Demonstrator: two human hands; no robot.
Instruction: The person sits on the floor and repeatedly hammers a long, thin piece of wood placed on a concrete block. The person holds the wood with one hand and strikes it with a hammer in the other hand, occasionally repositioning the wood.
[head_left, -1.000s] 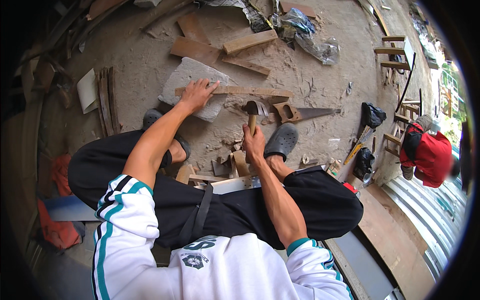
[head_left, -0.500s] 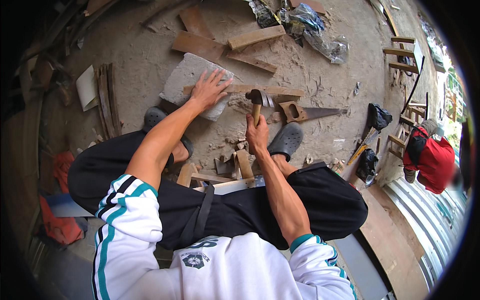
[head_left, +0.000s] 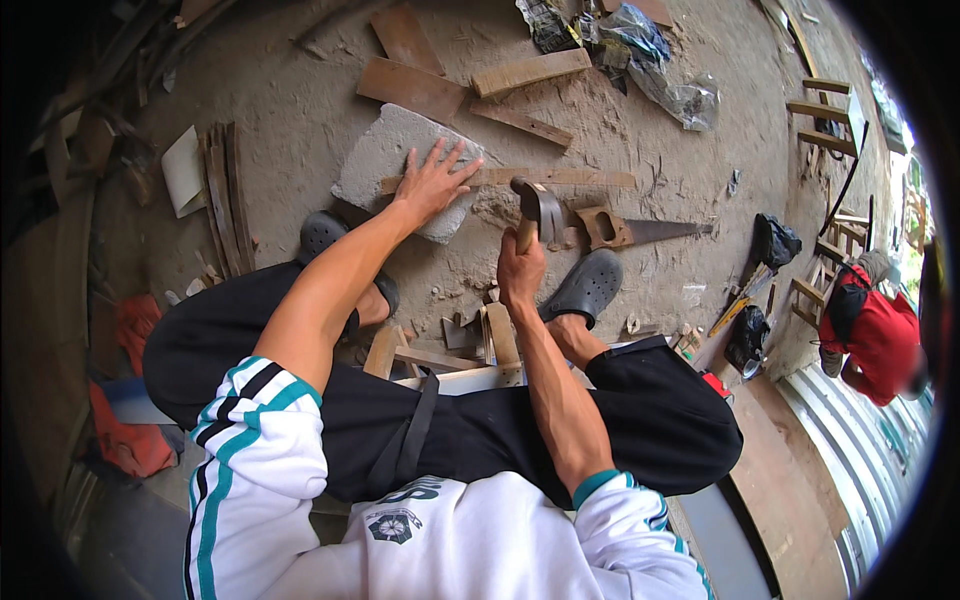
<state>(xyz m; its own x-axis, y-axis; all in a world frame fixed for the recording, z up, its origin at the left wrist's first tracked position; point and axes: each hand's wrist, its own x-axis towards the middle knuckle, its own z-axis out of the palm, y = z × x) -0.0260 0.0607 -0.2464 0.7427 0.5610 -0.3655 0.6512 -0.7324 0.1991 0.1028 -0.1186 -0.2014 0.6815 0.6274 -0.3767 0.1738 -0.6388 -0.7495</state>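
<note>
Fingers [head_left: 436, 158] of the left hand [head_left: 428, 190], spread and grasping nothing, lie over a narrow wooden strip [head_left: 570, 177] and the rough grey concrete block [head_left: 382, 150] beneath it. We see the strip emerge to the right of these fingers and extend well past the edge of the block. The fingers of the right hand [head_left: 520, 270] are clenched around the wooden handle of a claw hammer [head_left: 541, 210], whose metal head stands just beyond them, near the strip; we cannot tell whether head and strip touch.

To the right of the right fingers we find a handsaw [head_left: 660, 231] on the ground, its wooden grip toward them and its blade pointing away. Just beside the right fingers, slightly nearer the body, is a dark perforated clog [head_left: 585, 283] on the right foot. Also nearer the body than the right fingers, we note upright wood offcuts [head_left: 500, 335] between the legs. Beyond the left fingers lie a brown board [head_left: 410, 88] and a paler wooden batten [head_left: 532, 72]; well to their left, we observe thin wooden slats [head_left: 228, 200]. Far to the right of both sets of fingers is a person in red [head_left: 872, 340].
</note>
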